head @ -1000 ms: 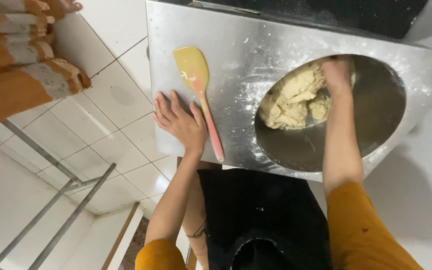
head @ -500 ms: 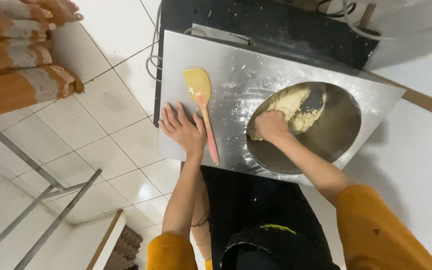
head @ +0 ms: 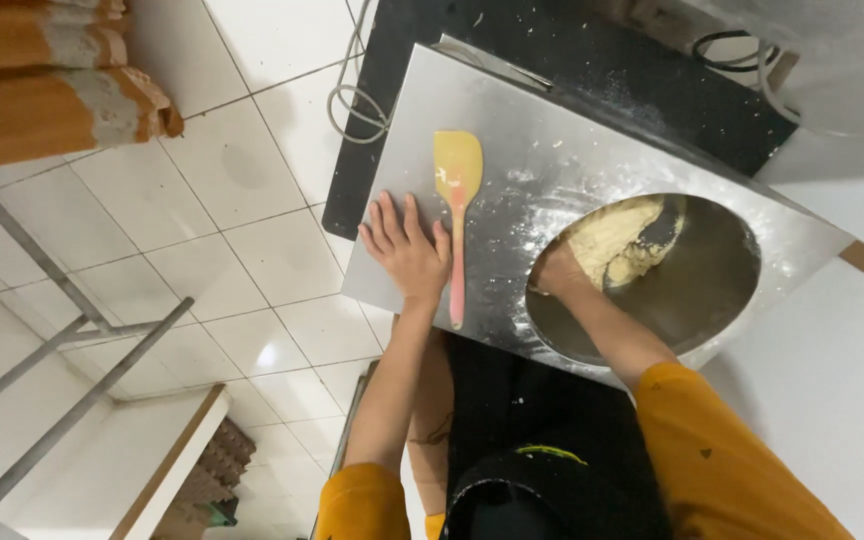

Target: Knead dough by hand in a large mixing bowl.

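- Where the white tiled floor (head: 252,190) meets the work area, we see folded orange cloth (head: 52,100) at the far left and a grey cable (head: 352,100) hanging beside the metal surface (head: 552,130).
- We rest the left hand (head: 407,250) flat on the near left corner of the surface, fingers spread and grasping nothing; we judge that it steadies the body and the sheet.
- Just right of that hand lies a spatula (head: 457,215) with a yellow blade and pink handle, released and within reach.
- Further right, a round metal bowl (head: 712,290) sits sunk in the surface.
- We press the right hand (head: 552,272) into the pale dough (head: 612,245) at the bowl's left wall; whether it is clenched, we cannot tell.
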